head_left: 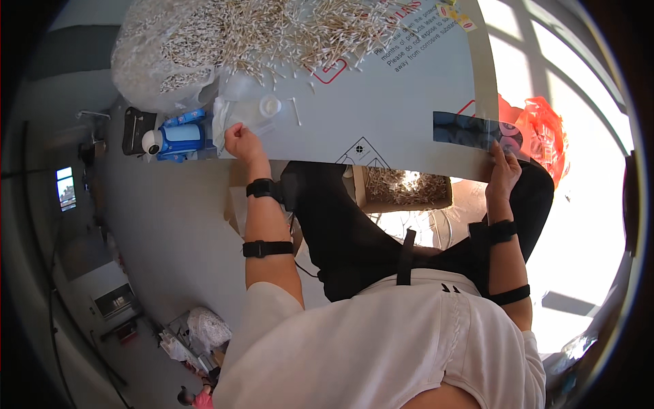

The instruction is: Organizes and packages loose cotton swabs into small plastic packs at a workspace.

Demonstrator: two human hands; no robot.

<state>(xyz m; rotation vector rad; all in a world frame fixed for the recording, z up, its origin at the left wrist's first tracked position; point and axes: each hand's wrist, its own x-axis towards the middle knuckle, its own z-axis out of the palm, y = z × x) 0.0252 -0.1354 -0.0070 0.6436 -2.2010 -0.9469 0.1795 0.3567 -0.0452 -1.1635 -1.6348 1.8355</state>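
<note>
At the table's front left, my left hand is closed, its fingers curled in beside a stack of clear plastic bags. What its fingertips hold, if anything, is hidden. My right hand pinches the near corner of a dark, see-through flat strip, which overhangs the table's right edge. A round white container stands on the clear plastic, and a single cotton swab lies just right of it. Loose cotton swabs are heaped across the far side of the table.
A big clear bag of swabs sits far left, with a blue bottle nearer me. Below the table edge stands a cardboard box holding more swabs. A red plastic bag hangs at the right. Another person is at lower left.
</note>
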